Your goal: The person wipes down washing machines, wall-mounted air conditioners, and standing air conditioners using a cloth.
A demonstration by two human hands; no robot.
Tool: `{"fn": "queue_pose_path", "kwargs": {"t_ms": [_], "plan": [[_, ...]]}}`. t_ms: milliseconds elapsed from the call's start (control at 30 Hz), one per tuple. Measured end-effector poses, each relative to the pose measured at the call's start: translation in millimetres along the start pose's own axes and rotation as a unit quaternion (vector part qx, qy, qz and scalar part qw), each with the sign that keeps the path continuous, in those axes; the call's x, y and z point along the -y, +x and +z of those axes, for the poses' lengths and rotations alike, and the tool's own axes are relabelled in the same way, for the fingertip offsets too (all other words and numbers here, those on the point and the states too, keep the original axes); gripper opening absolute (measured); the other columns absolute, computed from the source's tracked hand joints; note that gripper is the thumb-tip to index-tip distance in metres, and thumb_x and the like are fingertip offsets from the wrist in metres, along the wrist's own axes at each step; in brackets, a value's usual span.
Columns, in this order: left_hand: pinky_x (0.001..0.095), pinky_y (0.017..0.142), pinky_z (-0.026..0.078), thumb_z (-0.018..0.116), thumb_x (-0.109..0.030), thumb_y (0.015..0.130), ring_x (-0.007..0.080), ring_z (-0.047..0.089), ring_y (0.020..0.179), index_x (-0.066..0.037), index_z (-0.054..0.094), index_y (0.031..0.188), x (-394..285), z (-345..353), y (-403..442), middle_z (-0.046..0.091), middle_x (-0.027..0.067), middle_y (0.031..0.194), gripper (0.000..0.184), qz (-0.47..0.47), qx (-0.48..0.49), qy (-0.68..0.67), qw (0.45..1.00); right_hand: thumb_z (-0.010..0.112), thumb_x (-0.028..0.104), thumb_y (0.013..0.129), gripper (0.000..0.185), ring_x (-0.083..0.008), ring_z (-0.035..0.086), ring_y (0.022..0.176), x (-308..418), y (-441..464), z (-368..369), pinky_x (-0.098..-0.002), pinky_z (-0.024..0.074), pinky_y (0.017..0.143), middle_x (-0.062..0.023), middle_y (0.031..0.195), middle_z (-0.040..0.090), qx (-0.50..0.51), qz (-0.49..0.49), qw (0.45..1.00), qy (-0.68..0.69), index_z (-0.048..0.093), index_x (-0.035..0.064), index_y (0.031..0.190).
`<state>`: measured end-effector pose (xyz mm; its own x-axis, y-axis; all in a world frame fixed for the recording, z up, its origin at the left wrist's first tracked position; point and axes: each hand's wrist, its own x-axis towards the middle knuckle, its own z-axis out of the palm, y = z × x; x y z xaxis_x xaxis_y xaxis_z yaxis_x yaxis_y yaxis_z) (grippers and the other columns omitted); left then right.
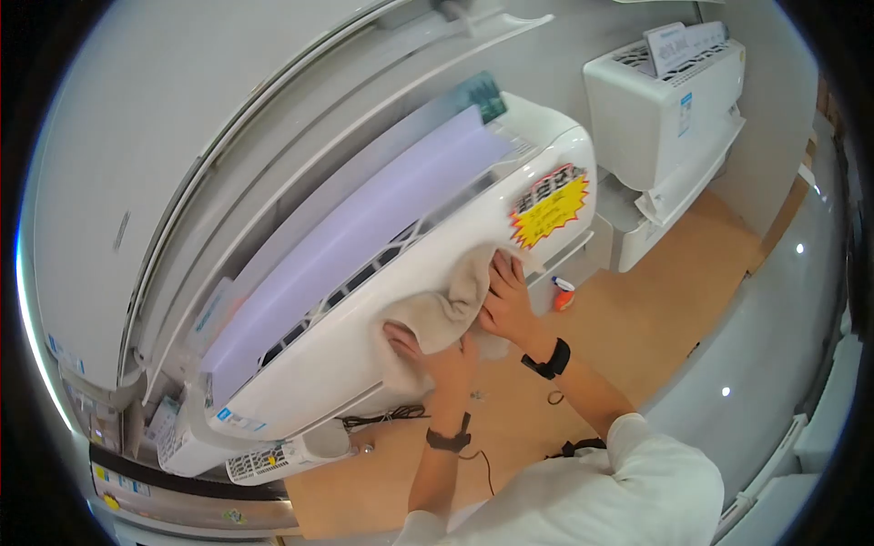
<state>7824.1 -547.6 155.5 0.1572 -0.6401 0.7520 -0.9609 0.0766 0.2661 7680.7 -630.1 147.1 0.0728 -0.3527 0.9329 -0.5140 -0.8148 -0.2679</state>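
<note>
A beige cloth [428, 317] lies bunched against the front of a white wall-type air conditioner [355, 341]. My left hand [444, 362] grips its lower left part, with some fingers tucked into the folds. Higher up and to the right, my right hand [510, 305] holds the other end, fingers curled over it. A yellow starburst price sticker [551, 211] is on the casing just above my right hand. Along the unit's top rest a pale lilac sheet [364, 223] and the dark vent grille [364, 275]. Both wrists wear black bands.
Another white air conditioner [651, 118] hangs at the upper right with a sign on top. A spray bottle [563, 293] with an orange body stands on the tan surface [628, 318] below. Black cables [387, 417] lie under the unit. More units are at the lower left.
</note>
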Motion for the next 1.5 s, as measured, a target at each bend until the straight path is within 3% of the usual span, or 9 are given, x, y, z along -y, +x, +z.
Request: {"fn": "queue_pose_path", "kwargs": {"t_ms": [267, 600, 833, 933, 1033, 1100, 1267, 1433, 1500], "plan": [[0.0771, 0.116, 0.002, 0.065, -0.026, 0.088, 0.0686, -0.009, 0.147, 0.002, 0.027, 0.159, -68.1, 43.5, 19.1, 0.000, 0.0511, 0.157, 0.085, 0.002, 0.085, 0.076, 0.993, 0.074, 0.016, 0.076, 0.043, -0.0466, 0.041, 0.144, -53.7, -22.1, -46.9, -0.0698, 0.0238, 0.118, -0.0204, 0.146, 0.053, 0.029, 0.061, 0.997, 0.024, 0.068, 0.0061, 0.118], [0.0779, 0.117, 0.008, 0.065, -0.026, 0.085, 0.0698, 0.000, 0.146, 0.007, 0.062, 0.122, -76.8, 45.8, 16.8, 0.011, 0.0373, 0.166, 0.050, 0.080, 0.067, 0.091, 0.990, 0.066, 0.023, 0.087, 0.048, -0.0574, 0.024, 0.150, -60.0, 7.2, -78.5, -0.0760, 0.0143, 0.116, -0.0312, 0.162, 0.031, 0.034, 0.091, 0.992, 0.077, 0.064, -0.0005, 0.128], [0.0609, 0.122, 0.019, 0.065, -0.022, 0.091, 0.0558, 0.019, 0.149, 0.002, 0.038, 0.154, -34.7, 24.6, -10.4, 0.021, 0.0349, 0.162, 0.073, -0.109, -0.004, 0.009, 0.994, 0.062, 0.021, 0.091, 0.051, -0.0685, 0.016, 0.145, -20.9, -25.6, -31.4, -0.0813, 0.0113, 0.112, -0.0403, 0.159, 0.025, 0.107, 0.071, 0.988, 0.083, 0.059, -0.0048, 0.135], [0.0516, 0.117, 0.032, 0.062, -0.013, 0.094, 0.0484, 0.038, 0.141, 0.001, 0.044, 0.149, -21.5, 14.8, -34.1, 0.042, 0.0276, 0.152, 0.059, -0.206, 0.166, 0.008, 0.964, 0.059, 0.018, 0.094, 0.050, -0.0652, 0.021, 0.145, 4.5, -67.1, 7.1, -0.0769, 0.0155, 0.115, -0.0397, 0.156, 0.030, 0.110, 0.070, 0.983, 0.131, 0.055, -0.0055, 0.138], [0.0475, 0.108, 0.042, 0.062, -0.009, 0.093, 0.0458, 0.052, 0.125, -0.001, 0.055, 0.134, 8.0, 42.6, -100.4, 0.060, 0.0231, 0.130, 0.042, -0.172, 0.011, -0.122, 0.977, 0.055, 0.015, 0.098, 0.046, -0.0591, 0.031, 0.143, 43.3, -87.3, 8.7, -0.0667, 0.0257, 0.117, -0.0372, 0.153, 0.035, 0.228, 0.093, 0.950, 0.194, 0.054, -0.0062, 0.139], [0.0479, 0.107, 0.043, 0.062, -0.009, 0.092, 0.0461, 0.053, 0.124, -0.002, 0.055, 0.134, 34.8, 27.0, -119.2, 0.060, 0.0231, 0.130, 0.043, -0.190, 0.005, -0.168, 0.967, 0.050, -0.003, 0.094, 0.043, -0.0479, 0.050, 0.130, 56.9, -114.7, 42.8, -0.0511, 0.0384, 0.112, -0.0324, 0.142, 0.052, 0.254, 0.165, 0.910, 0.284, 0.056, -0.0070, 0.136], [0.0490, 0.104, 0.045, 0.064, -0.008, 0.090, 0.0466, 0.055, 0.122, -0.003, 0.056, 0.134, 53.9, -51.8, -151.6, 0.061, 0.0232, 0.130, 0.045, -0.189, -0.014, -0.290, 0.938, 0.051, 0.009, 0.102, 0.036, -0.0396, 0.060, 0.124, 128.8, -159.8, 25.1, -0.0464, 0.0464, 0.104, -0.0257, 0.134, 0.062, 0.380, 0.247, 0.828, 0.329, 0.057, -0.0033, 0.136], [0.0498, 0.104, 0.046, 0.066, -0.009, 0.088, 0.0471, 0.056, 0.123, -0.003, 0.057, 0.135, 75.2, -152.6, -245.6, 0.061, 0.0233, 0.133, 0.047, -0.255, -0.082, -0.218, 0.938, 0.055, 0.017, 0.101, 0.037, -0.0409, 0.059, 0.127, 235.2, -195.6, 24.4, -0.0471, 0.0463, 0.106, -0.0233, 0.137, 0.062, 0.358, 0.079, 0.853, 0.372, 0.060, 0.0007, 0.135], [0.0497, 0.105, 0.046, 0.066, -0.010, 0.088, 0.0473, 0.055, 0.125, -0.002, 0.056, 0.136, 92.9, -194.5, -275.0, 0.060, 0.0237, 0.135, 0.050, -0.284, -0.078, -0.251, 0.922, 0.055, 0.019, 0.104, 0.037, -0.0314, 0.059, 0.127, 287.3, -197.2, 25.0, -0.0428, 0.0452, 0.107, -0.0178, 0.137, 0.062, 0.396, 0.082, 0.807, 0.430, 0.058, -0.0013, 0.135]]}}
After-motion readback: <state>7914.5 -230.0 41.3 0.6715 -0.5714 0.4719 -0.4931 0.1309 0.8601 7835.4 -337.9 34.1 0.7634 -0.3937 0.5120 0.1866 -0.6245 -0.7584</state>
